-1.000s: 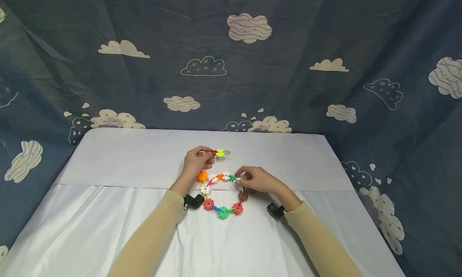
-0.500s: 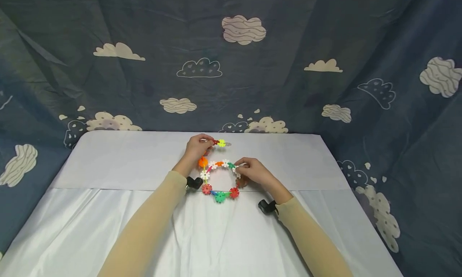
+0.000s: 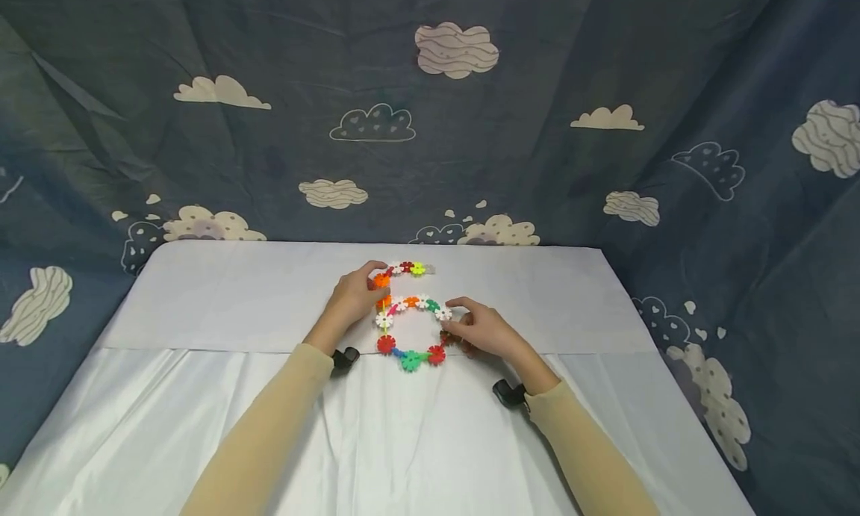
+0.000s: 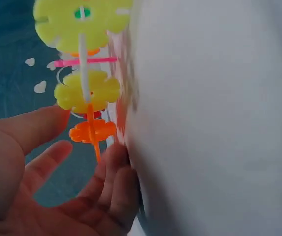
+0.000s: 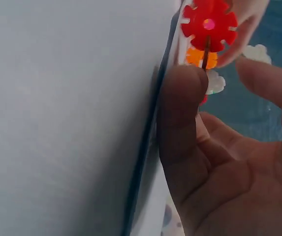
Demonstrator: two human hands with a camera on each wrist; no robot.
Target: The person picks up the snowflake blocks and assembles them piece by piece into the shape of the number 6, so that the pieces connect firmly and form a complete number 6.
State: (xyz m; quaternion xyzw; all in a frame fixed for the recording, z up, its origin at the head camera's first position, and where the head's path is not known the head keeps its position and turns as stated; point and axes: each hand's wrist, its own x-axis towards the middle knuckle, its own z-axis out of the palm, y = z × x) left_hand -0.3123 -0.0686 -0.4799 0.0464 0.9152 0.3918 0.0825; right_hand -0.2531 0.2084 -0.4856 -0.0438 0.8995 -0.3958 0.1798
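Observation:
A chain of interlocking flower-shaped plastic discs [image 3: 410,361] stands on the white cloth in the shape of a 6, with a round loop and a tail curving over its upper left. Colours include red, green, white, orange and yellow. My left hand [image 3: 351,299] is at the tail's left side, thumb and fingers apart around an orange disc [image 4: 92,132]. Beside the loop's right edge, by a white disc [image 3: 443,314], is my right hand [image 3: 490,331]. In the right wrist view its thumb and fingers are spread near a red disc [image 5: 209,24].
White cloth [image 3: 228,396] covers the table, with a seam running across it. A dark blue curtain [image 3: 376,38] printed with clouds hangs behind and at the sides. Each wrist carries a black camera [image 3: 509,393].
The chain has slid away from the body. My left hand has left the upper red and white discs and come down to the orange ones. My right hand has shifted slightly right, its fingers parting.

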